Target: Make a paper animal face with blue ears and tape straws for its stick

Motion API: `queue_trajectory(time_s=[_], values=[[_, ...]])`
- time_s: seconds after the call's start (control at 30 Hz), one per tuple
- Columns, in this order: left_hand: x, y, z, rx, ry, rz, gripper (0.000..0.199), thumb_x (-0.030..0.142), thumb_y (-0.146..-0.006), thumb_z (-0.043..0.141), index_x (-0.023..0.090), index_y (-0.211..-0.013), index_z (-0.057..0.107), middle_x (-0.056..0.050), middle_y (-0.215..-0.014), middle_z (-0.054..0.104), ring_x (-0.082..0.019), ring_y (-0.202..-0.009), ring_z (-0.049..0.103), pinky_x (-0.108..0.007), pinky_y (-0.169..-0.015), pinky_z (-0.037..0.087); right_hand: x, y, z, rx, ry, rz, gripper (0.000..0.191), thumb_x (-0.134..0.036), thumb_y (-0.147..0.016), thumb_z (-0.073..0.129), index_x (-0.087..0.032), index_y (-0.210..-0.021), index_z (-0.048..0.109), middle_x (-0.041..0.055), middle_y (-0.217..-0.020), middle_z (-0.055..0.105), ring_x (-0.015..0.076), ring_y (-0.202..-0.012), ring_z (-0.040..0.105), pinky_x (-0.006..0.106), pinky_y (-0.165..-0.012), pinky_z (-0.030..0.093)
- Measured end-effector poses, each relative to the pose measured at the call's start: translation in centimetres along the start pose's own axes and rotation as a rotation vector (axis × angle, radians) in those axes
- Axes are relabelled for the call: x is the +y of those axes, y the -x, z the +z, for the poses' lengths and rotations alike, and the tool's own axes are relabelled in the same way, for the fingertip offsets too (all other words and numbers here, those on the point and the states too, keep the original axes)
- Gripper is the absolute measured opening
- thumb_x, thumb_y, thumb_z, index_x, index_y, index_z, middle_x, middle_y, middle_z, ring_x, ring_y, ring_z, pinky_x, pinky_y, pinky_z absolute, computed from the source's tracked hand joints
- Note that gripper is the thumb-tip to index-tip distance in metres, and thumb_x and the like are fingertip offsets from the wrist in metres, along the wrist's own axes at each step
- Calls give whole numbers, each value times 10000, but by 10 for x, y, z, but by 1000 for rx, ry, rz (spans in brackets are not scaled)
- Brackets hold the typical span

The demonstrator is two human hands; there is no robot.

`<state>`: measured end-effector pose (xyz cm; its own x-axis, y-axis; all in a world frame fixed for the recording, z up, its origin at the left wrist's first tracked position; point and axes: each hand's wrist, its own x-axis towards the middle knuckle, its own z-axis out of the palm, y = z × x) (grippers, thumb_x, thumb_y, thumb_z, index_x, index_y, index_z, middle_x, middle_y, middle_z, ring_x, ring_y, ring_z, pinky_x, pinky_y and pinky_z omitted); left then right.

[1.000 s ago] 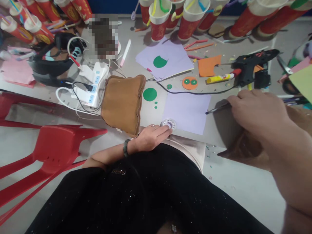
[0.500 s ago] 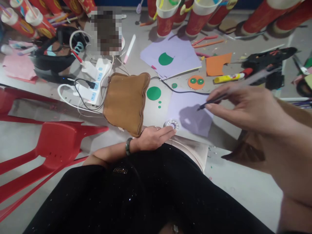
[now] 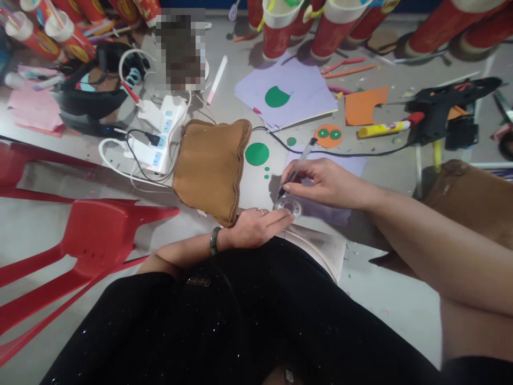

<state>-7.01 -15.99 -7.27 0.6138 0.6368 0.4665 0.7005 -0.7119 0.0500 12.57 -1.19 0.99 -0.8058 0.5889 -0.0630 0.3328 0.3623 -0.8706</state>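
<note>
Ring-shaped clear disc (image 3: 297, 205) lies flat at the near table edge, over the near left corner of a lavender sheet (image 3: 331, 213). Left hand (image 3: 256, 227): fingers straight and side by side, tips resting on the disc's near rim; thumb hidden, so cannot tell whether it grips. Right hand (image 3: 315, 182): thumb and fingers clamped around a clear-barrelled pen (image 3: 301, 161), tilted, lower end at the disc's far left rim; contact of the point cannot be told.

Left of the sheet: large green circle (image 3: 257, 154), with two tiny green dots (image 3: 266, 169) just beside it. Beyond the sheet: small green disc (image 3: 291, 141) and orange disc (image 3: 328, 137) bearing two green spots. Brown cushion (image 3: 210, 166) sits left of the large circle, next to a white power strip (image 3: 163, 136).

Farther out: lavender paper stack (image 3: 298, 80) with a notched green piece (image 3: 276, 97) on top; orange offcut (image 3: 360, 108); black glue gun (image 3: 443, 107) at right; red cups (image 3: 276, 40) along the back.
</note>
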Motion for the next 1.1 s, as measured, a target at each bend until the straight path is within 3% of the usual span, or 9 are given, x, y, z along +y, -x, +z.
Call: queue_trajectory(time_s=[0.2, 0.43, 0.67, 0.97, 1.1], values=[[0, -5, -4, 23, -5, 5, 345, 139, -1093, 508, 203, -1303, 775, -47, -1239, 838, -86, -719, 687, -256, -580, 456, 3, 1, 3, 0, 31, 5, 144, -351, -925, 651, -226, -923, 723, 1, -809, 752, 150, -663, 648, 291, -661, 513], [0, -2, -4, -92, 78, -7, 371, 138, -1090, 511, 193, -1381, 735, -82, -1294, 821, -100, -734, 694, -268, -580, 447, 4, 1, 4, -21, 64, -29, 137, -335, -944, 650, -227, -936, 734, -6, -792, 754, 142, -651, 643, 278, -636, 496], [1, -6, -6, 47, 2, -13, 324, 173, -1106, 507, 212, -1269, 784, -27, -1228, 844, -80, -703, 690, -245, -574, 464, 4, 1, 5, -26, 46, -38, 159, -356, -952, 653, -224, -926, 738, 0, -799, 763, 139, -647, 646, 283, -640, 512], [1, -4, -5, -60, 29, -10, 362, 151, -1098, 499, 218, -1336, 763, -57, -1242, 837, -97, -737, 703, -256, -572, 451, 2, 2, 7, -30, 44, -28, 146, -349, -940, 649, -233, -919, 736, -5, -824, 766, 141, -646, 644, 287, -644, 511], [2, -5, -5, -38, 1, -11, 353, 154, -1095, 508, 221, -1317, 774, -48, -1223, 841, -94, -734, 704, -250, -581, 458, 3, 3, 8, -8, 49, -34, 146, -340, -936, 640, -230, -905, 730, -1, -841, 768, 138, -652, 649, 288, -659, 520]])
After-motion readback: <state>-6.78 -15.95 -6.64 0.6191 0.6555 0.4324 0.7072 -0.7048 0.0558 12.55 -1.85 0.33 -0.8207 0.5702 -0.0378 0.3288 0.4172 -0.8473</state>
